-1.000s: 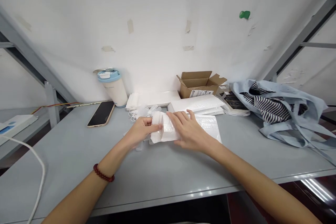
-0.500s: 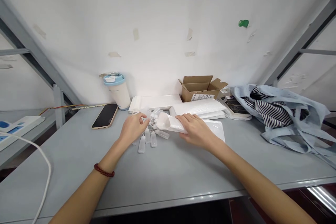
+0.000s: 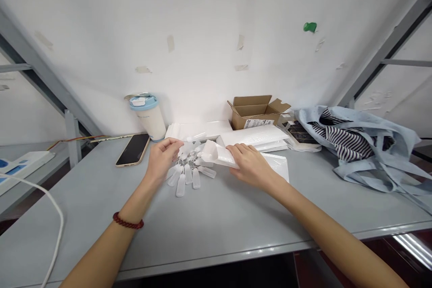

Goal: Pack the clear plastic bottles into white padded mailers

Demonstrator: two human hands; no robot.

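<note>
My left hand (image 3: 164, 157) is closed in a pinch on a small translucent plastic tag (image 3: 196, 137), which sticks out rightward from the fingertips. Below it, a loose heap of similar frosted tags (image 3: 188, 174) is spread on the desk, several with thin loops or necks meeting at the middle. My right hand (image 3: 250, 164) is wrapped round a white padded mailer bag (image 3: 218, 154), whose gaping mouth points left at the heap. Whether anything is inside the bag is hidden. Another white bag (image 3: 278, 166) lies flat under my right hand.
On the grey desk (image 3: 202, 234), a phone (image 3: 134, 149) and a blue-lidded cup (image 3: 148, 117) stand left. Behind are stacked white mailers (image 3: 256, 137) and an open cardboard box (image 3: 254, 114). A light-blue cloth bag (image 3: 384, 144) is at right, a white cable (image 3: 60, 225) at left.
My left hand has drawn back leftward and up from the heap, with a tag now visible in its pinch. My right hand holds the bag in nearly the same place. The view has shifted slightly.
</note>
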